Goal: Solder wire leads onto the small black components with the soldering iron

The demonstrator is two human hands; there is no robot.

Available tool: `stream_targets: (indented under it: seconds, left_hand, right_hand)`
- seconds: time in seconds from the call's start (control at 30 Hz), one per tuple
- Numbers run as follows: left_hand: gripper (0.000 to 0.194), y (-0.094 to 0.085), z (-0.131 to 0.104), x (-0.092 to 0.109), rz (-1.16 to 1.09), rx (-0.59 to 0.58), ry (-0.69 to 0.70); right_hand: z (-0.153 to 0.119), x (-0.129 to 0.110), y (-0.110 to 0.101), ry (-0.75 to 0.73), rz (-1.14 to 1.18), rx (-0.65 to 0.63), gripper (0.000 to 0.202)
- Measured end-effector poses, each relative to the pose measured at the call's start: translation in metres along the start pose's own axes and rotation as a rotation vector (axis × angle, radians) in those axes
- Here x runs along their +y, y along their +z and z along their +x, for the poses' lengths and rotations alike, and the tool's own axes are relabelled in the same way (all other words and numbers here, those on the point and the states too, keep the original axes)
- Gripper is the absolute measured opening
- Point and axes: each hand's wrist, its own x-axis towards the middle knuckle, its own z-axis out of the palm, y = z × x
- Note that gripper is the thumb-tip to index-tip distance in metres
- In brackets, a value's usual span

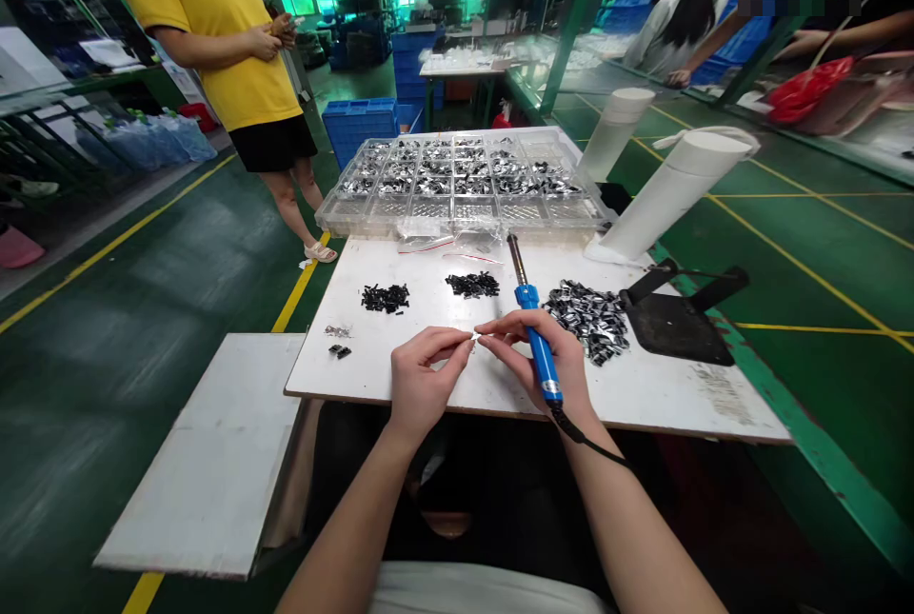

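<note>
My left hand (427,374) is closed, its thumb and fingertips pinching a tiny pale, shiny part (475,336) whose kind I cannot make out. At the same part, the fingertips of my right hand (546,357) meet it from the other side. A blue soldering iron (541,347) rests in the right hand, its metal tip pointing up and away, its cord trailing over the wrist. Beyond the hands lie two heaps of small black pieces (386,298). To the right of the iron is a pile of shiny black-and-silver pieces (589,321).
A clear compartment tray (457,211) full of shiny parts stands at the table's back, plastic bags (427,241) before it. Right are a black stand (678,324) and white tubes (675,190). A person in yellow (214,33) stands left; other people work at the upper right.
</note>
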Motion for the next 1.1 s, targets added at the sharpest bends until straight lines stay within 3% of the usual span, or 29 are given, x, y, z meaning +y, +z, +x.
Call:
stream_targets:
  seconds: [0.23,0.53,0.67,0.87,1.1]
  left_hand:
    - [0.011,-0.003,0.007,0.002,-0.092,-0.055,-0.189]
    - [0.012,-0.005,0.007,0.004,-0.121,-0.053,-0.32]
    - [0.012,-0.006,0.008,0.004,-0.115,-0.052,-0.324]
    - [0.015,-0.003,0.004,0.001,-0.134,-0.053,-0.307]
    - [0.023,-0.001,0.0,-0.001,-0.047,-0.129,-0.171]
  right_hand:
    - [-0.002,0.006,0.001,-0.086,-0.066,-0.013,0.018]
    - [-0.004,0.01,0.002,-0.144,-0.08,-0.089,0.021]
    - [-0.004,0.011,0.001,-0.17,-0.108,-0.115,0.02]
    - [-0.004,0.012,0.002,-0.086,-0.077,-0.098,0.015]
    - [-0.003,0.013,0.001,-0.055,-0.068,-0.099,0.014]
